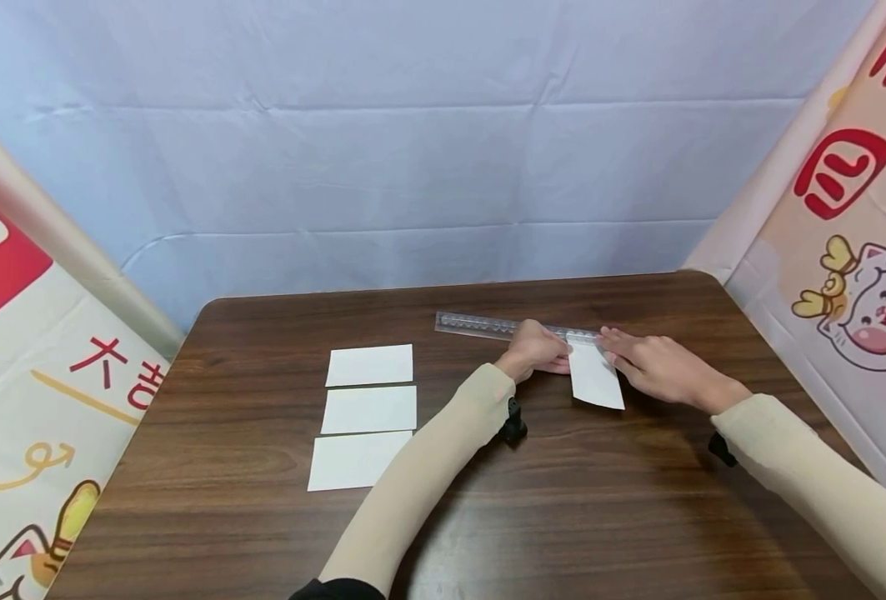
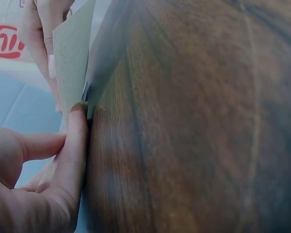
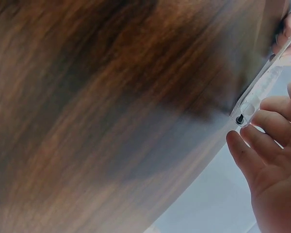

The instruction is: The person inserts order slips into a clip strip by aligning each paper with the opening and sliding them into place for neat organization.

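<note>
A transparent ruler (image 1: pixel 473 323) lies near the table's far edge. Over its right part hangs a narrow white slip of paper (image 1: pixel 596 379), its near end lifted off the wood. My left hand (image 1: pixel 538 346) pinches the slip's left edge beside the ruler, thumb and forefinger close together in the left wrist view. From the other side, my right hand (image 1: pixel 660 367) lays nearly straight fingers on the ruler's right end and the slip's edge. The right wrist view shows those fingers (image 3: pixel 269 128) by the ruler's holed end (image 3: pixel 247 109). Faint marks show on the slip (image 2: pixel 70 58) in the left wrist view.
Three white paper cards (image 1: pixel 370 409) lie in a column on the dark wooden table (image 1: pixel 247 417), left of my left forearm. A pale cloth (image 1: pixel 412 167) hangs behind the table. Printed banners (image 1: pixel 878 317) stand at both sides.
</note>
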A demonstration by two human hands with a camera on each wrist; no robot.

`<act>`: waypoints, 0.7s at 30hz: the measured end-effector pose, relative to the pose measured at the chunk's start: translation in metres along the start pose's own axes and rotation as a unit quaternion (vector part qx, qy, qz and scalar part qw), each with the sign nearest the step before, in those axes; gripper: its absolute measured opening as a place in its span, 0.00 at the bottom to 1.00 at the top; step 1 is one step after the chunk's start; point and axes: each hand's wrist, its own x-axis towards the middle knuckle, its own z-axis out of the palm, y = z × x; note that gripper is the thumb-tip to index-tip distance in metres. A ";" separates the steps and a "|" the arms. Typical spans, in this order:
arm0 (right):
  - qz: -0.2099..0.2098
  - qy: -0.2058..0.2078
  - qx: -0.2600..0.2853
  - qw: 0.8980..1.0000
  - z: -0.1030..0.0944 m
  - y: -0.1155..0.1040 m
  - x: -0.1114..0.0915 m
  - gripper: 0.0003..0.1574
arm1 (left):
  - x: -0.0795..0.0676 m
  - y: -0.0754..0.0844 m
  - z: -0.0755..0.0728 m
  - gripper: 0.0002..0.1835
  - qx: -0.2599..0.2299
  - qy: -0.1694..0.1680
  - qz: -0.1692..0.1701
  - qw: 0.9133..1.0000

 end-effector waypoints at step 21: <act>-0.005 0.001 -0.008 1.000 -0.001 0.001 -0.001 0.30 | 0.000 0.000 0.006 0.03 -0.002 0.001 -0.004 1.000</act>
